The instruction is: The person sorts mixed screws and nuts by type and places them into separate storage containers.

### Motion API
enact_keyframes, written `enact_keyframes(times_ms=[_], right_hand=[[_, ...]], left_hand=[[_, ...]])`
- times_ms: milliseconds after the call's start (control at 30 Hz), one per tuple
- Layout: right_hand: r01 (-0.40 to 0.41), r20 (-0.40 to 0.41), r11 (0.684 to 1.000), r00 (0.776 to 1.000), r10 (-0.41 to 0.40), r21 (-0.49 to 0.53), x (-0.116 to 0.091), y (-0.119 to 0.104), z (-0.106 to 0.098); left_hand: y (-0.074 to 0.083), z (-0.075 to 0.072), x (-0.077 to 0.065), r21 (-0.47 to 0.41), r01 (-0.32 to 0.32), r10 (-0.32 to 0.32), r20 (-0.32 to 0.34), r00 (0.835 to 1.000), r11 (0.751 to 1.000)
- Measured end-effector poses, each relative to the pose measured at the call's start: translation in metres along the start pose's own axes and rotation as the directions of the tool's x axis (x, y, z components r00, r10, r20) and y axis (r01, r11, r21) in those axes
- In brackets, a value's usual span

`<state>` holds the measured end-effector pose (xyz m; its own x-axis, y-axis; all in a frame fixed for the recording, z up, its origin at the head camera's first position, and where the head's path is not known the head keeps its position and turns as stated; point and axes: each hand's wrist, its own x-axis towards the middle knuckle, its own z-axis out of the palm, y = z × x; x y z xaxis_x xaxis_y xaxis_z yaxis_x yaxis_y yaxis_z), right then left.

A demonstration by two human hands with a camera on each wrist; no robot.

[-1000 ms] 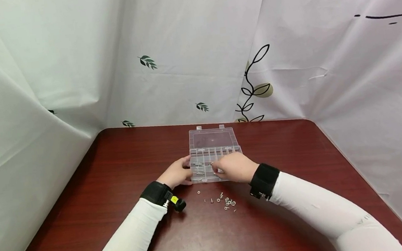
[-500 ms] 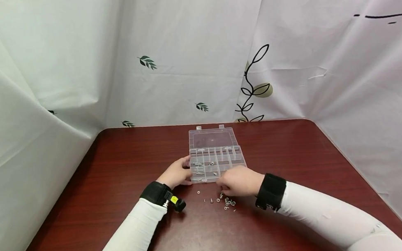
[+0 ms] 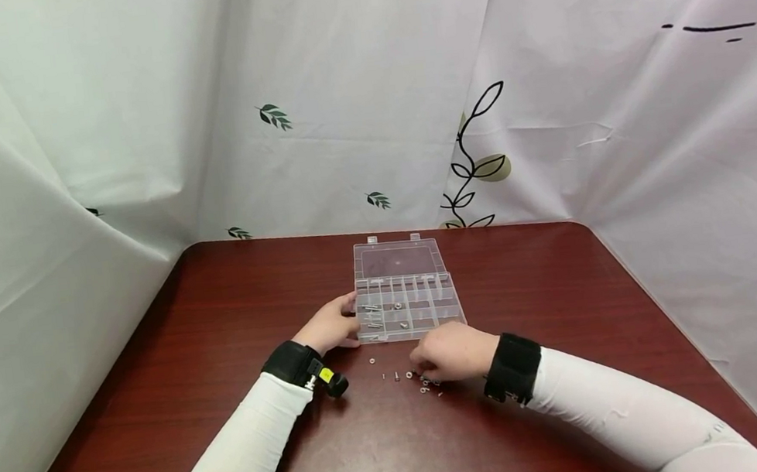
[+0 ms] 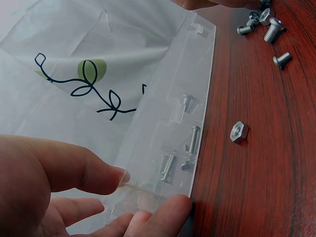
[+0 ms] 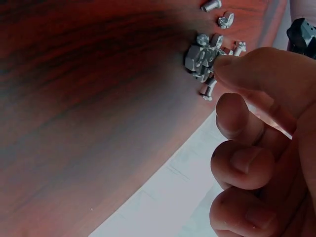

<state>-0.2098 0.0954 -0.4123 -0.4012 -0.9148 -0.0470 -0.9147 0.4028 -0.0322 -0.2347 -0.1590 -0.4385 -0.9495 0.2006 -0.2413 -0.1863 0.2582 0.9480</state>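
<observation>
A clear plastic compartment box (image 3: 421, 314) lies on the table with its lid (image 3: 398, 261) folded back. My left hand (image 3: 329, 327) grips its left side, thumb at one edge and fingers at the near corner. Several screws (image 4: 169, 168) lie in the left compartments, and a nut (image 3: 397, 306) sits in a middle one. In front of the box, my right hand (image 3: 453, 350) reaches down with curled fingers into a small pile of nuts and screws (image 5: 199, 58). Its thumb (image 5: 232, 69) touches the pile's edge; the index fingertip is hidden, so I cannot tell whether it pinches a piece.
A single hex nut (image 4: 239, 132) and a short screw (image 4: 282, 60) lie apart from the pile on the dark red table (image 3: 271, 279). White patterned curtains (image 3: 364, 113) hang behind the table and at both sides.
My right hand has come from over the box compartments toward me, down onto the loose pile, uncovering the nut and a screw inside the box. My left hand has stayed on the box.
</observation>
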Motion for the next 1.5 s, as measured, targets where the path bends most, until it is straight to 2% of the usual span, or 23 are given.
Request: enact_keyframes(times_ms=[233, 633, 833, 1000, 1300, 1500], right_hand=[[-0.025, 0.003, 0.999, 1.000, 0.025, -0.022, 0.004, -0.004, 0.003], [-0.054, 0.037, 0.997, 0.998, 0.052, 0.047, 0.010, -0.011, 0.008], [-0.053, 0.009, 0.997, 0.999, 0.052, 0.061, 0.009, -0.008, 0.012], [-0.107, -0.027, 0.991, 0.994, 0.109, 0.077, 0.010, -0.003, 0.007], [-0.190, -0.180, 0.982, 0.966, 0.187, 0.003, 0.023, 0.018, -0.008], [-0.235, -0.148, 0.972, 0.961, 0.231, -0.005, 0.038, 0.034, -0.011]], left_hand=[[-0.001, 0.000, 0.000, 0.002, -0.006, 0.006, -0.002, 1.000, 1.000], [-0.002, 0.000, 0.000, -0.002, -0.008, 0.008, -0.001, 1.000, 1.000], [-0.004, -0.001, 0.000, 0.007, -0.009, 0.009, 0.006, 1.000, 1.000], [-0.002, -0.002, 0.001, 0.007, -0.005, 0.005, 0.010, 1.000, 1.000], [-0.002, -0.003, 0.002, 0.009, -0.017, 0.017, 0.012, 1.000, 1.000], [-0.001, -0.002, 0.000, 0.013, -0.018, 0.018, 0.017, 1.000, 1.000]])
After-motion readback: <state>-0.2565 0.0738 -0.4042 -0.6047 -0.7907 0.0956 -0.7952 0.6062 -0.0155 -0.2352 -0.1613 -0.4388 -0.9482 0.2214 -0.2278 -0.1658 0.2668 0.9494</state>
